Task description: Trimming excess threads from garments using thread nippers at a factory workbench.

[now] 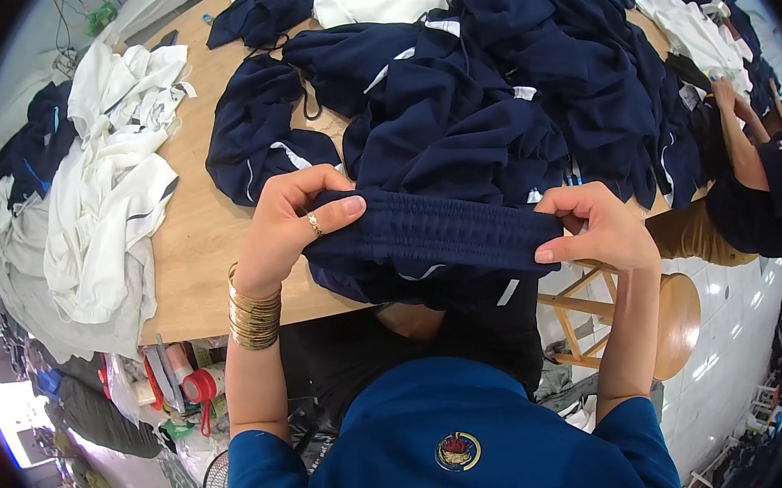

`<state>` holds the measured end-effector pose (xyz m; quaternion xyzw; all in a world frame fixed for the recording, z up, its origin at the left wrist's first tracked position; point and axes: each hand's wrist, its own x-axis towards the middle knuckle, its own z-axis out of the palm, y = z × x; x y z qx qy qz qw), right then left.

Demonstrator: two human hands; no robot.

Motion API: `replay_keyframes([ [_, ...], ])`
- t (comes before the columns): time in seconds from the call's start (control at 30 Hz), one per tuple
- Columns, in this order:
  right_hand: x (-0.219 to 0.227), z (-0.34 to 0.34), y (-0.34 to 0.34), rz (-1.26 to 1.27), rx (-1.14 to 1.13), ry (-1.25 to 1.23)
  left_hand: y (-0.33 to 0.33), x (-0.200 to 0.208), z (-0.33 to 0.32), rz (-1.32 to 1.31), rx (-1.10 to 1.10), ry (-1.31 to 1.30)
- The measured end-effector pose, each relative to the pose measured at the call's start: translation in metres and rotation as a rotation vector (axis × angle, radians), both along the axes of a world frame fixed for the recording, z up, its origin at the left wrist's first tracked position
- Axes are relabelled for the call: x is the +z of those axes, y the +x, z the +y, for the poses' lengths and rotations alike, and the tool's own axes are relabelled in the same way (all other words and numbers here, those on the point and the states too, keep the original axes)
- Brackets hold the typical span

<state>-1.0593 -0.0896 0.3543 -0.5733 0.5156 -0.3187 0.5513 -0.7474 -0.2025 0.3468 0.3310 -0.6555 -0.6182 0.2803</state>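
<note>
Wooden tabletop point(196, 252) runs away from us, its near edge just in front of our chest. Nearest of all, we hold a pair of navy shorts point(428, 241) by the elastic waistband, stretched flat between both hands above the table's near edge. Our left hand point(292, 225), with a ring on one finger and a stack of gold bangles point(254, 316) at the wrist, pinches the left end of the waistband, thumb on top and fingers curled beneath. Our right hand point(594, 226) pinches the right end the same way, fingers closed tight over the fabric. Below the right forearm stands a wooden stool point(667, 313) on a pale tiled floor. Beyond the shorts, a large heap of navy garments point(507, 85) with white trim covers the middle of the table. To the left lies a pile of white garments point(115, 175), spilling over the table's edge. At far right, another person's arm point(739, 134) reaches toward the clothes.
</note>
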Motion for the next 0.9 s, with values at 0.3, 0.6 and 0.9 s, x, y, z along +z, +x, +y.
replay_keyframes([
  [0.3,-0.021,-0.018,0.016,0.676,-0.277,-0.165,-0.011,-0.014,-0.009,-0.248,0.315,-0.624],
  [0.6,-0.035,-0.043,0.033,-0.089,-0.213,0.046,-0.032,-0.045,-0.028,-0.534,0.404,-0.960],
  [0.9,-0.004,-0.036,0.057,0.312,-0.087,-0.195,-0.040,-0.013,-0.021,-0.055,-0.199,-0.330],
])
